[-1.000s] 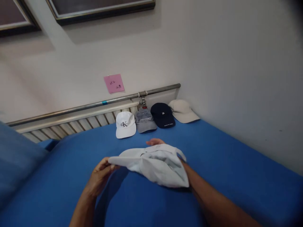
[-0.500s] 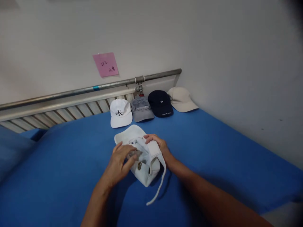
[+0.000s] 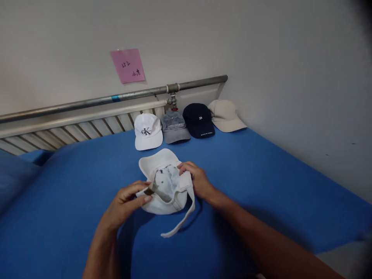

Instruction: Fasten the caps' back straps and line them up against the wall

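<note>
A white baseball cap is held with its opening toward me and its brim pointing away, over a blue surface. My left hand pinches the cap's back edge on the left, near a small dark metallic piece. Along the right edge, my right hand grips the cap beside the base of its strap. The long white strap hangs loose and curls toward me. Inside the cap the pale lining shows.
Behind stand a white cap with black letters, a grey cap, a black cap and a beige cap in a row. A radiator and metal pipe run along the wall, below a pink note.
My left hand has moved left from over the cap's opening and closed on its back edge. The opening is spread wider, and the strap's end has swung left.
</note>
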Available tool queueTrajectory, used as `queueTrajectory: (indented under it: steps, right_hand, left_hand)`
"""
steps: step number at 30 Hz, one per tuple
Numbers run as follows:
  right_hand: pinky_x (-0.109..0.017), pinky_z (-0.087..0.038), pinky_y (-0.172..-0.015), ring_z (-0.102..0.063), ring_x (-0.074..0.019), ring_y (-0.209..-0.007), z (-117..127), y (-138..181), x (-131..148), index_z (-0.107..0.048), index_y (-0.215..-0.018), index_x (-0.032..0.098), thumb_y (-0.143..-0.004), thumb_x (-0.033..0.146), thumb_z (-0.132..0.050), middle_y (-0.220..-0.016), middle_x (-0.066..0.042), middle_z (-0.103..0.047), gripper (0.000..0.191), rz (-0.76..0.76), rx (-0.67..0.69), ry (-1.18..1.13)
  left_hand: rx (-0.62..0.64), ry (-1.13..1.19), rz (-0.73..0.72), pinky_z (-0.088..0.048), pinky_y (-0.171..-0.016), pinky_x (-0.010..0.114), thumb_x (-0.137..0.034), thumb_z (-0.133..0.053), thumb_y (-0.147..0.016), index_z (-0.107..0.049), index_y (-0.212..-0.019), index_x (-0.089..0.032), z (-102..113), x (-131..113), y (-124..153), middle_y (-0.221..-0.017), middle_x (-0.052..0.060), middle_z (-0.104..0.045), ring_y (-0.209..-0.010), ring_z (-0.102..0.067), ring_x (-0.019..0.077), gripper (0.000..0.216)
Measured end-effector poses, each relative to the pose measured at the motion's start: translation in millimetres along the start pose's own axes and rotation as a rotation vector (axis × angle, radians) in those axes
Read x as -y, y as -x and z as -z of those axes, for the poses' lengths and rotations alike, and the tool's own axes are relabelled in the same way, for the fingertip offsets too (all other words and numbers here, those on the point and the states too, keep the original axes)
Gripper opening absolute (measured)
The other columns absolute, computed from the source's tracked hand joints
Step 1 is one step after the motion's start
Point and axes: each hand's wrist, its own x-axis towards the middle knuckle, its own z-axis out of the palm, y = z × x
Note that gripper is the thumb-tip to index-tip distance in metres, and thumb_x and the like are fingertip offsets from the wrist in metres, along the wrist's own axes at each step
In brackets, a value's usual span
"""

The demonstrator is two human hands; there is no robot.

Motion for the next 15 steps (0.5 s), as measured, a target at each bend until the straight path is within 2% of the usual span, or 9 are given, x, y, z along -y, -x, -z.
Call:
queueTrajectory:
  steps: [2, 4, 6, 8, 10, 12, 15]
  right_hand:
    - [-0.043, -0.039, -0.092, -0.054, -0.0272, -0.108, 1, 3, 9, -0.061, -0.079, 0.020, -0.070, 0.017, -0.065, -0.111, -0.009, -0.063, 0.011, 0.091, 0.037, 0.163]
    - [-0.050, -0.031, -0.100, -0.043, -0.0328, -0.124, 3, 7, 24, -0.063, -0.094, 0.021, -0.069, 0.019, -0.068, -0.128, -0.012, -0.057, 0.025, 0.246, 0.090, 0.297]
    - [-0.050, -0.026, -0.105, -0.038, -0.0329, -0.130, 6, 14, 42, -0.061, -0.106, 0.021, -0.070, 0.019, -0.067, -0.134, -0.012, -0.054, 0.037, 0.449, 0.173, 0.329]
    - [-0.049, -0.023, -0.107, -0.047, -0.0283, -0.124, 6, 22, 59, -0.060, -0.107, 0.021, -0.070, 0.012, -0.059, -0.129, -0.010, -0.058, 0.039, 0.622, 0.272, 0.301]
    - [-0.048, -0.022, -0.109, -0.057, -0.0232, -0.110, 4, 29, 69, -0.060, -0.103, 0.020, -0.068, 0.008, -0.055, -0.116, -0.008, -0.065, 0.037, 0.725, 0.370, 0.280]
    - [-0.049, -0.024, -0.107, -0.060, -0.0210, -0.099, 1, 34, 75, -0.061, -0.096, 0.019, -0.072, 0.011, -0.056, -0.107, -0.007, -0.068, 0.026, 0.763, 0.413, 0.284]
    - [-0.045, -0.035, -0.099, -0.061, -0.0216, -0.097, -1, 38, 80, -0.062, -0.087, 0.020, -0.079, 0.015, -0.058, -0.105, -0.007, -0.070, 0.011, 0.748, 0.373, 0.221]
  left_hand:
    - [-0.078, -0.009, -0.041, -0.047, -0.069, 0.026, -0.028, -0.074, -0.070, -0.077, -0.077, -0.020, 5, 1, 2, -0.082, 0.007, -0.067, -0.080, -0.059, 0.0208, 0.011]
    - [-0.088, -0.032, -0.046, -0.045, -0.065, 0.025, -0.029, -0.072, -0.073, -0.076, -0.077, -0.019, 6, 1, 2, -0.079, 0.005, -0.064, -0.075, -0.057, 0.0183, 0.011]
    - [-0.071, -0.019, -0.016, -0.044, -0.065, 0.024, -0.029, -0.072, -0.073, -0.075, -0.078, -0.019, 5, 1, 1, -0.078, 0.005, -0.064, -0.073, -0.056, 0.0172, 0.011]
    - [-0.067, 0.042, 0.018, -0.044, -0.063, 0.023, -0.029, -0.073, -0.073, -0.075, -0.079, -0.018, 3, 4, 0, -0.076, 0.004, -0.064, -0.070, -0.055, 0.0157, 0.012]
    - [-0.084, 0.120, 0.038, -0.044, -0.062, 0.022, -0.029, -0.074, -0.072, -0.074, -0.079, -0.018, 3, 8, -1, -0.074, 0.003, -0.064, -0.067, -0.055, 0.0147, 0.014]
    - [-0.108, 0.176, 0.045, -0.045, -0.060, 0.022, -0.030, -0.076, -0.070, -0.075, -0.078, -0.017, 3, 12, -1, -0.072, 0.003, -0.065, -0.065, -0.055, 0.0144, 0.015]
    - [-0.113, 0.201, 0.040, -0.045, -0.060, 0.023, -0.030, -0.076, -0.069, -0.075, -0.079, -0.018, 4, 14, -2, -0.072, 0.003, -0.065, -0.066, -0.055, 0.0147, 0.016]
